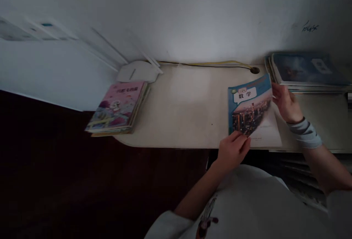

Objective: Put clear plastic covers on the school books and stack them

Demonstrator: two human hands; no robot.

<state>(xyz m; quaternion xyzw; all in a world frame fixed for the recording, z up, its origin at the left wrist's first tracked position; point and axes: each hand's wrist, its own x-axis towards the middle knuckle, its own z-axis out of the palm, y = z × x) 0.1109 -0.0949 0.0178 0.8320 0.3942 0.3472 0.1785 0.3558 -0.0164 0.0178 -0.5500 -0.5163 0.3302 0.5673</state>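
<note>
A mathematics textbook with a blue cover and a city skyline photo lies near the front edge of the desk. My left hand pinches its lower edge, fingers curled over the cover. At the upper right edge, the fingers of my right hand are closed on the book, the fingertips partly hidden behind the cover. The cover looks bent up at the lower right, and a white page with faint print shows there. A grey sleeve or wrap circles my right wrist.
Several stacked books, a pink picture book on top, overhang the left end of the desk. Behind them stands a white router with antennas. Cables run along the wall to a hole. A blue-topped book stack stands at right.
</note>
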